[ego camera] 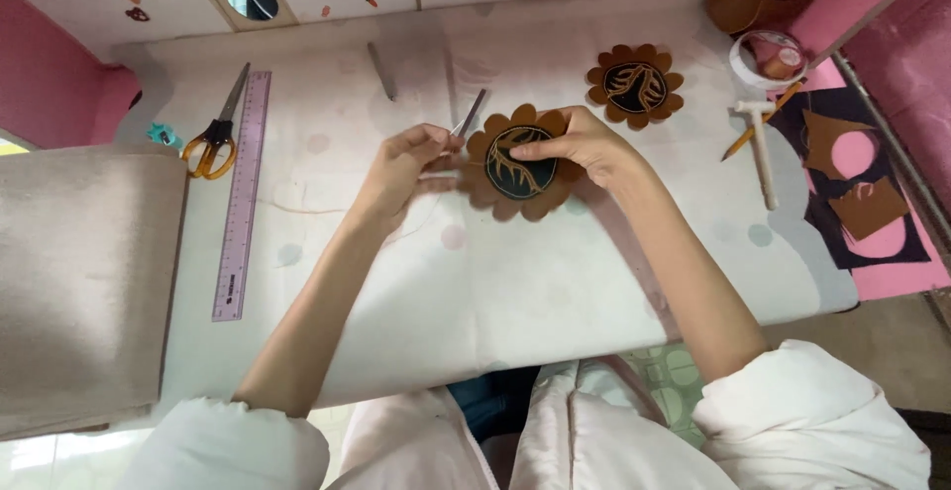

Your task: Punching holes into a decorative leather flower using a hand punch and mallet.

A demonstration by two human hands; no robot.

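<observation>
Pale tabletop (495, 292) is spreading under my hands; I am steadying the brown flower piece (522, 163) with my right hand (580, 143) pinching its rim, so my left hand (411, 158) is pinching a thin tool (470, 113) beside it.

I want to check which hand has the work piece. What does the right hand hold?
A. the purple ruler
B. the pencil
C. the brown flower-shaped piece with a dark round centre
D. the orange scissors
C: the right hand grips the brown flower-shaped piece, with the scissors, ruler and pencil lying apart on the table.
</observation>
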